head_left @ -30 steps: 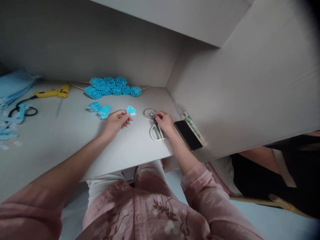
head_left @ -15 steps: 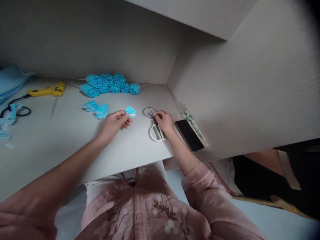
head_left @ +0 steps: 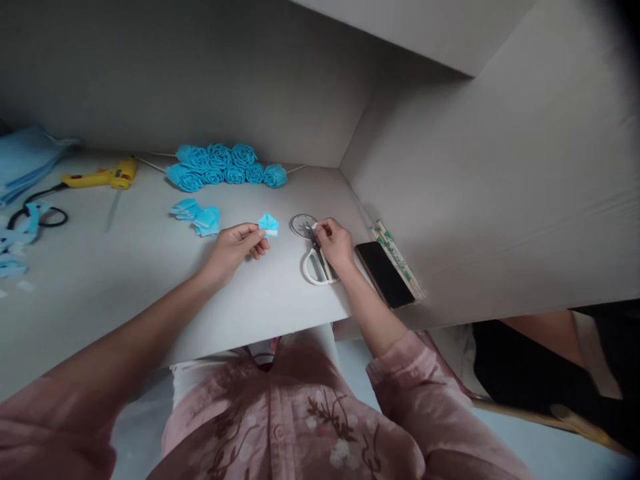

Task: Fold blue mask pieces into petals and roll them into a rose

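Between the thumb and fingers of my left hand (head_left: 245, 244) is a small folded piece of blue paper (head_left: 269, 221), with a white strip along its lower edge. My right hand (head_left: 334, 241) is pinched closed over the scissors (head_left: 314, 267), which lie on the table with white handles towards me. A tiny white bit (head_left: 315, 227) shows at its fingertips, too small to make out clearly. Beyond the scissors' blades lies a round flat item with a dark rim (head_left: 300, 225). More folded blue pieces (head_left: 200, 217) rest to the left of my left hand.
Blue paper roses (head_left: 220, 167) on thin sticks are stacked along the back wall. A yellow glue gun (head_left: 107, 177) lies at left, near blue sheets (head_left: 30, 160) and scraps. A phone (head_left: 385, 273) and green-and-white strips (head_left: 393, 250) lie by the right partition.
The view has shifted slightly, so the table items appear a little further right. Both hands keep their pinch, and the blue piece stays in my left hand.
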`<state>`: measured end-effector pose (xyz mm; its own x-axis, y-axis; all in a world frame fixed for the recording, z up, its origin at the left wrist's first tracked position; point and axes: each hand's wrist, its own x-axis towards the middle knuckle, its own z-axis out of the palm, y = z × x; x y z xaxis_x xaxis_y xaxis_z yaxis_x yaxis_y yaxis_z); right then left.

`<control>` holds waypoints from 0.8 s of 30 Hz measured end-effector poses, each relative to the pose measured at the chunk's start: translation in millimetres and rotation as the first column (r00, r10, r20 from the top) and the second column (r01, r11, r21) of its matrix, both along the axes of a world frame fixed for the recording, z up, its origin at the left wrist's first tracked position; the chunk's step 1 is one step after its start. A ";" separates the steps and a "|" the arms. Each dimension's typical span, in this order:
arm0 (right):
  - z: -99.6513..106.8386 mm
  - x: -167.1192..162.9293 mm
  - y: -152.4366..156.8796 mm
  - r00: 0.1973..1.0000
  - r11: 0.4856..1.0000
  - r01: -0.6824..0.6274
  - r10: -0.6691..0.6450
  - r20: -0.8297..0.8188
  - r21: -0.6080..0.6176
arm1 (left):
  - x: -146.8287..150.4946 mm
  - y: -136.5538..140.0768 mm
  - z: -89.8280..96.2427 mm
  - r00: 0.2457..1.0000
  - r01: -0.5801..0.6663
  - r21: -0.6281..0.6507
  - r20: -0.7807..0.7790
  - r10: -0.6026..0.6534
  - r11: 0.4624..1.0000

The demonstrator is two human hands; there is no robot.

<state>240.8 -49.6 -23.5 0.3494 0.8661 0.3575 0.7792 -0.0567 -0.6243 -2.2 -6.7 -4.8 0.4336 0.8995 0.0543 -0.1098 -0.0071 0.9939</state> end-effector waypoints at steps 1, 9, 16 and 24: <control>2.8 -3.1 -2.3 1.000 0.999 -0.004 0.005 -0.018 0.043 | 0.0 -0.2 0.3 1.000 0.012 0.001 -0.007 -0.012 1.000; 37.7 -35.6 -19.2 0.928 0.873 -0.373 0.342 0.150 0.315 | -0.3 -0.3 1.0 0.995 0.092 -0.035 -0.044 -0.094 0.995; 46.4 -43.8 -8.4 0.845 0.766 -0.518 0.389 0.365 0.382 | -1.0 -0.8 0.9 0.988 0.123 -0.098 -0.081 -0.131 0.988; 24.3 -54.1 -5.2 0.841 0.768 -0.500 0.322 0.435 0.399 | 1.3 -4.3 8.0 0.992 0.084 -0.068 -0.086 -0.089 0.994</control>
